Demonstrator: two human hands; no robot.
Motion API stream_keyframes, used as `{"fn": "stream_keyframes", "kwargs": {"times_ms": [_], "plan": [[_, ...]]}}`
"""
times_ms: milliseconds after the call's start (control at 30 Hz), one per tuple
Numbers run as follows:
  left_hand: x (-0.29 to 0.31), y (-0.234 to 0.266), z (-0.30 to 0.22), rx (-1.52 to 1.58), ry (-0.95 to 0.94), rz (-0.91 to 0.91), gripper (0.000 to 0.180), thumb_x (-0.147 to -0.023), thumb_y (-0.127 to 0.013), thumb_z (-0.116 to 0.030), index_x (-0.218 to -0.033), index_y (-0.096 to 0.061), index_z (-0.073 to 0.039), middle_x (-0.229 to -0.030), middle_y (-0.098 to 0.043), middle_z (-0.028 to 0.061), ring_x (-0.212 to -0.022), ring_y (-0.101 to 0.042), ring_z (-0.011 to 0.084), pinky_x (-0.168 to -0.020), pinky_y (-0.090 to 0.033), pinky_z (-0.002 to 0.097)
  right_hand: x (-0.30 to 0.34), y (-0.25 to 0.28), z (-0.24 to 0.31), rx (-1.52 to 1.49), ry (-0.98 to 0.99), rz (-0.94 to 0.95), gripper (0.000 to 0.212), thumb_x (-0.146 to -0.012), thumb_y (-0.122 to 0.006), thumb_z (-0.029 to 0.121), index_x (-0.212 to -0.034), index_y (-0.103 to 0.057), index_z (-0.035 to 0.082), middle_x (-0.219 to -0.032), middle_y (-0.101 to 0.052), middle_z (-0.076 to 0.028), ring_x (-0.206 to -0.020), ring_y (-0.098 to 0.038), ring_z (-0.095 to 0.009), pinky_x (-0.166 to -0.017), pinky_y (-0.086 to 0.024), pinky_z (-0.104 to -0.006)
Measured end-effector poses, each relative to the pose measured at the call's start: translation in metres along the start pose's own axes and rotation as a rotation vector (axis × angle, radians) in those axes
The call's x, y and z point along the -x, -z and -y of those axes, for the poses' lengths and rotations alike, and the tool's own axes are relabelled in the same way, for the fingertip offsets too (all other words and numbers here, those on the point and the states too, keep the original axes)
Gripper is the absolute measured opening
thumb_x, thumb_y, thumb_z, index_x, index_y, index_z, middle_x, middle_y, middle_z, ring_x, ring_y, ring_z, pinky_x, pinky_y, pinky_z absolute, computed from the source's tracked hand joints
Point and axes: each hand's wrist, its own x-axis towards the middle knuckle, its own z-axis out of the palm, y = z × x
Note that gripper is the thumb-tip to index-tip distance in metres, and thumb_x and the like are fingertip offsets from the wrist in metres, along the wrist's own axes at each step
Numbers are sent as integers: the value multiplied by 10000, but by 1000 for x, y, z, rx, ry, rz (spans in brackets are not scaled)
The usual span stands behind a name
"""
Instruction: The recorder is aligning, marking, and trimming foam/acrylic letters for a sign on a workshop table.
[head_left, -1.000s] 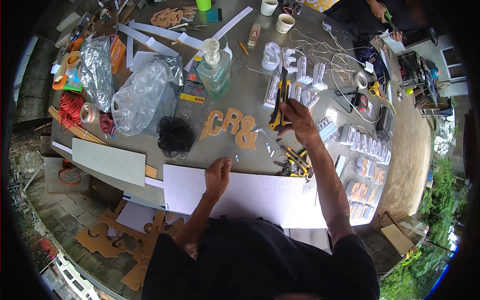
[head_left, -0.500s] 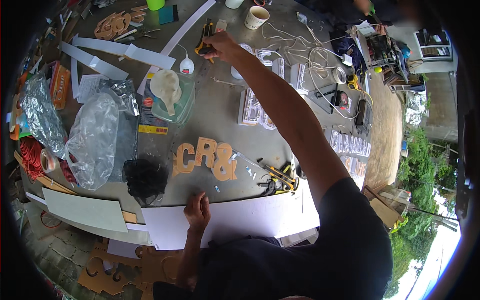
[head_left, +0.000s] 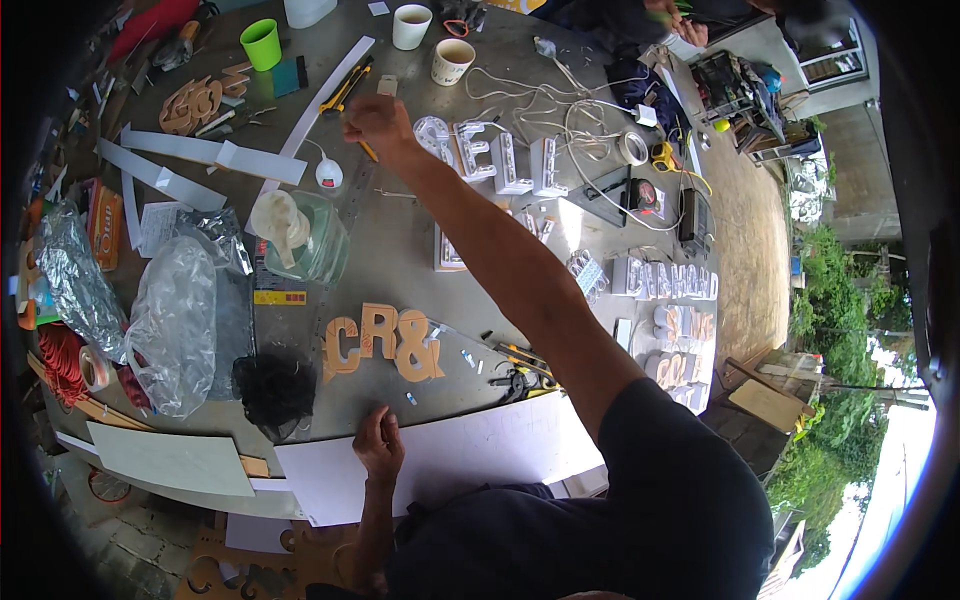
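Note:
My right hand (head_left: 380, 125) reaches far across the grey table, its fingers curled in. A thin orange end (head_left: 369, 150) pokes out below it; the rest of that tool is hidden by the hand. Just beyond the fingers lies a yellow-and-black hand tool (head_left: 345, 86). My left hand (head_left: 380, 445) rests with curled fingers at the white sheet (head_left: 480, 435) along the near side, and nothing shows in it. Tan cut-out letters (head_left: 378, 335) stand in front of it. Pliers (head_left: 520, 380) and other yellow-and-black tools lie to their right, partly under my right arm.
White block letters (head_left: 515, 165) and several more sets fill the right side, near tangled white cable (head_left: 580, 115). Two cups (head_left: 453, 62) stand at the back. A clear tub (head_left: 320, 240) and plastic bags (head_left: 180, 320) lie left. Another person's hand (head_left: 690, 30) shows at top right.
The whole view has shifted, and the table appears lower and further left. My right hand has closed more; the yellow-and-black tool now lies turned, just beyond its fingers. My left hand stays put.

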Motion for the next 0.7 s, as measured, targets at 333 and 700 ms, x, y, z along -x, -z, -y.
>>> {"fn": "stream_keyframes", "kwargs": {"times_ms": [333, 700], "plan": [[-13, -17, -3, 22, -140, -22, 200, -969, -685, -136, -1140, -689, -31, -853, -699, 122, -695, -673, 251, -638, -534, 347, 334, 81, 62, 224, 91, -118, 334, -1017, -613, 245, -1235, -648, -7, -827, -704, -109, -710, -689, -163, -616, -542, -311], [37, -4, -39, 113, -15, 38, 211, -962, -683, -99, -1159, -691, -22, -833, -690, 91, -675, -634, 153, -590, -494, 304, 550, 233, -23, 779, 183, -601, 201, -1044, -588, 181, -1046, -682, 3, -771, -676, -108, -617, -652, -185, -583, -514, -352]]}}
